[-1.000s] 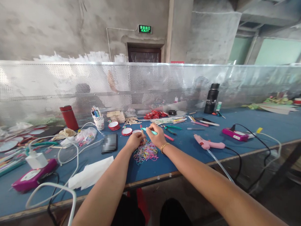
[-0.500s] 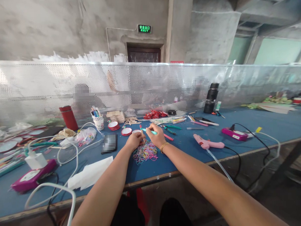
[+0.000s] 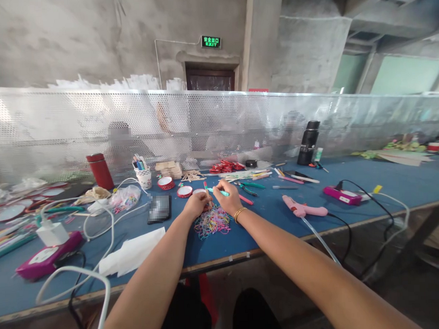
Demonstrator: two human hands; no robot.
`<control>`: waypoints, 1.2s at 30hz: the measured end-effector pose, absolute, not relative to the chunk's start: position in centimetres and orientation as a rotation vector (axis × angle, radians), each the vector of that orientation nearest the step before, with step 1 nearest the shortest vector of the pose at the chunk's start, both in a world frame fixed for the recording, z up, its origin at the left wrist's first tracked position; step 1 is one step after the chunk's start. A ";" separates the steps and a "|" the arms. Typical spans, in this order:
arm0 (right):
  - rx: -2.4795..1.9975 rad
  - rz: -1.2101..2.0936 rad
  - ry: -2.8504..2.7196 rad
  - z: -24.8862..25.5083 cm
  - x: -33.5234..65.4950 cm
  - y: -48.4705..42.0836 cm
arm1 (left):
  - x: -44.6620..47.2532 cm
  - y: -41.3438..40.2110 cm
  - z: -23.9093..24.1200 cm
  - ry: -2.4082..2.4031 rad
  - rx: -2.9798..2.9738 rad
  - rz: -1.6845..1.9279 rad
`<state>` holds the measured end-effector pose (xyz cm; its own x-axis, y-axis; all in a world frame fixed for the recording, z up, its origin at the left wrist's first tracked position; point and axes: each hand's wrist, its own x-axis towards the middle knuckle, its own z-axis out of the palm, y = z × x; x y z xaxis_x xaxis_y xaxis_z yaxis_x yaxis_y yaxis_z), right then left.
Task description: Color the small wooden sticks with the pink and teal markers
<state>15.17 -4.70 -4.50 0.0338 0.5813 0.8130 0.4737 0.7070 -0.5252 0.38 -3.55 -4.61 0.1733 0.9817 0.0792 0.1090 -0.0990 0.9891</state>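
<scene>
My left hand [image 3: 197, 205] is closed around a narrow wooden craft stick [image 3: 206, 185], held upright with a red upper end. In the grip of my right hand [image 3: 229, 197], which wears a gold bracelet, is a turquoise marker pen [image 3: 223, 192]. Its tip points left at the upper part of the stick; whether they touch is too small to tell. Just below both hands lies a tangled heap of colourful rubber bands [image 3: 213, 223]. Round red-rimmed discs [image 3: 185, 191] sit beyond my left hand, one partly hidden by it.
Around me on the blue table are a phone [image 3: 158, 208], white paper [image 3: 134, 251], a cup of pens [image 3: 143, 176], a red bottle [image 3: 100, 172], pliers [image 3: 247, 189], a pink glue gun [image 3: 303, 207] and a black flask [image 3: 308, 144]. White cables [image 3: 110, 278] loop at left.
Both hands stay almost in place with the marker pen and the craft stick. The pen tip appears to have shifted very slightly beside the stick's upper end.
</scene>
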 end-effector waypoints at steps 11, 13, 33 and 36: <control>-0.925 0.062 -1.571 -4.2 15.2 -4.9 | 0.3 -3.7 -4.5 1.118 1.434 1.081; -0.911 0.064 -1.571 -4.1 15.2 -4.9 | 0.3 -3.7 -4.5 1.129 1.438 1.083; -0.835 0.101 -1.628 -4.4 14.9 -5.1 | 0.1 -3.5 -4.9 1.084 1.484 1.086; -0.840 0.102 -1.622 -4.5 14.8 -5.0 | 0.1 -3.5 -4.9 1.076 1.488 1.094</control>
